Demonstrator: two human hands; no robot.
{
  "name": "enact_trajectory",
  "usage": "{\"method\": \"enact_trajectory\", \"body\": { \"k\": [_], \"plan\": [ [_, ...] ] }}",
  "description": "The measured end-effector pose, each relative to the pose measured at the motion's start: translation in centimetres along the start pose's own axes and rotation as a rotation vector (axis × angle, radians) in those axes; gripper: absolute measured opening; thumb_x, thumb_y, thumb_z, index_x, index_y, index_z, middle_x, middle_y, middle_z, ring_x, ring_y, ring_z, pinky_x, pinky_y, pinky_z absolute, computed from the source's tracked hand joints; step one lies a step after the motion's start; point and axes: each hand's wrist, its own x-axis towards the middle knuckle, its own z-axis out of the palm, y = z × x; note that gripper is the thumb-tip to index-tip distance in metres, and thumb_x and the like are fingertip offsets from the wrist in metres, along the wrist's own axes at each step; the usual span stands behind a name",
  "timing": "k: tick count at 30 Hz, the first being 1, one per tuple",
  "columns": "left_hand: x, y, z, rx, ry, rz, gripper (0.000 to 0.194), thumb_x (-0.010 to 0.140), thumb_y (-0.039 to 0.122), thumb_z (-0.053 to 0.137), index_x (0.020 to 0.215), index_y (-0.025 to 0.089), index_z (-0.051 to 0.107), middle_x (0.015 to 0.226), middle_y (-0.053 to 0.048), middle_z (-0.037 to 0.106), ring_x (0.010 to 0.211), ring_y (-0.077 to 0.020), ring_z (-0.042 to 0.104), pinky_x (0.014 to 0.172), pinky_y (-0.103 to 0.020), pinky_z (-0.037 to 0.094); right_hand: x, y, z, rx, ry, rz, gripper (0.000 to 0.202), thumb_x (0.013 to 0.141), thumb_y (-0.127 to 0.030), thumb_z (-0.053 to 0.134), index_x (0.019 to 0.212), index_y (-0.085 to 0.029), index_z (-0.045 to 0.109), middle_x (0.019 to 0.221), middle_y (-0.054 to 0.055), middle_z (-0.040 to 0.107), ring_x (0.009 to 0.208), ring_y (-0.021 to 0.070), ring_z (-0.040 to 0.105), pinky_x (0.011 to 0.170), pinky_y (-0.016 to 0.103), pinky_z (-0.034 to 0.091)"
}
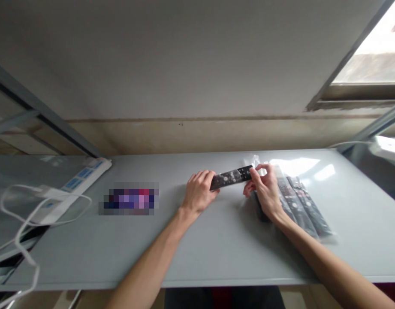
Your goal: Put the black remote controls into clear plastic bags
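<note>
A black remote control point(231, 177), partly covered by a clear plastic sleeve, is held above the table between my two hands. My left hand point(200, 186) is closed around its left end. At the other end, my right hand point(264, 186) has thumb and fingers pinched at the remote's tip, near the clear plastic. Several more remotes in clear plastic sleeves point(302, 206) lie side by side on the table, to the right of my right hand. Beneath that hand a dark object point(261, 210) shows only in part.
A grey table point(136, 257) runs along the wall. At the left lie a white power strip point(84, 176) and a looping white cable point(23, 244). A pixelated flat item point(129, 201) rests left of my left hand. Metal posts stand at both sides, with a window point(371, 56) upper right.
</note>
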Motion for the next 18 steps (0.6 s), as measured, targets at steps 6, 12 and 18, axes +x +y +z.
{"method": "enact_trajectory", "body": {
  "k": [6,12,18],
  "plan": [
    [-0.1,0.8,-0.2,-0.014,0.021,0.002,0.024,0.087,0.016,0.078,0.1,0.024,0.06,0.102,-0.005,0.076,0.095,-0.0262,0.072,0.084,-0.038,0.054,-1.9,-0.7,1.7,-0.043,-0.154,-0.013,0.043,0.098,-0.064,0.066,0.113,-0.023,0.064,0.08,0.004,0.075,0.058,0.0166,0.067,0.045,0.026,0.049],
    [-0.2,0.8,-0.7,0.031,0.046,0.01,0.022,0.09,0.02,0.078,0.1,0.024,0.059,0.101,-0.005,0.075,0.097,-0.0265,0.072,0.084,-0.037,0.055,-2.0,-0.5,1.9,-0.11,-0.38,0.041,0.05,0.097,-0.062,0.068,0.122,-0.02,0.076,0.064,-0.001,0.067,0.05,0.0134,0.056,0.049,0.026,0.046],
    [-0.5,1.3,-0.8,-0.018,0.026,0.059,0.029,0.093,0.025,0.077,0.117,0.025,0.061,0.109,-0.006,0.076,0.103,-0.0273,0.073,0.089,-0.038,0.057,-1.5,-0.3,1.5,-0.037,-0.447,0.087,0.046,0.099,-0.063,0.065,0.102,-0.019,0.077,0.083,0.005,0.074,0.06,0.0159,0.068,0.046,0.024,0.045]
  ]
}}
